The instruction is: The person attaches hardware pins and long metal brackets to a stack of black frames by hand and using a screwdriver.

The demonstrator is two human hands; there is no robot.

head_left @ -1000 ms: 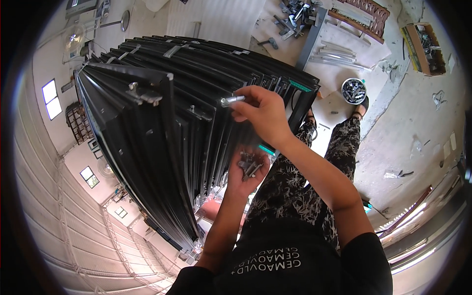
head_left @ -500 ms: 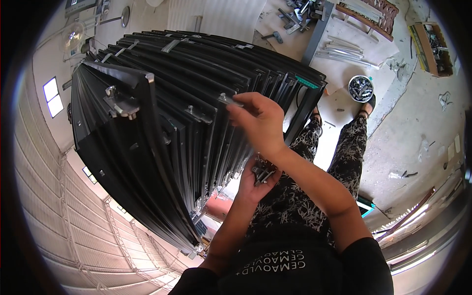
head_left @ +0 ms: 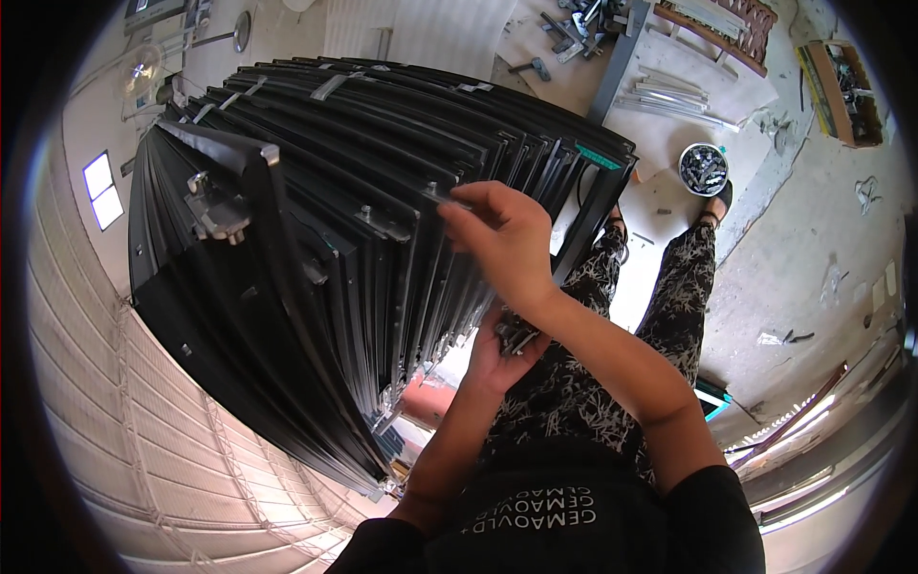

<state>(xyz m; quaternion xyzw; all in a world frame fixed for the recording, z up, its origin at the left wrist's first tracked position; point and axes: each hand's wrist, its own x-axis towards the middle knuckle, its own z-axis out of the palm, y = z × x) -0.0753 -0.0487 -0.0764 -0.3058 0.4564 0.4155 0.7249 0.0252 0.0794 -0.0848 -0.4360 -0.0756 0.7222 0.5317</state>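
Note:
A tall stack of black metal frames (head_left: 316,239) stands upright against me, filling the left and middle of the view. My right hand (head_left: 502,239) is raised at the top edge of the stack, pinching a small silver metal part (head_left: 445,198) between thumb and fingers at one frame's upper rail. Lower down, my left hand (head_left: 502,349) is cupped palm up beside the frames and holds several small metal fittings (head_left: 514,337). A silver bracket (head_left: 215,210) is fixed on the nearest frame's top corner.
A round bucket of metal pieces (head_left: 704,168) sits on the concrete floor by my right foot. A workbench (head_left: 612,57) with tools and metal bars stands beyond the stack. A ribbed roller door (head_left: 115,421) lies to the left.
My right hand has moved left along the tops of the frames with the silver part. The left hand stays cupped below. The view has shifted slightly.

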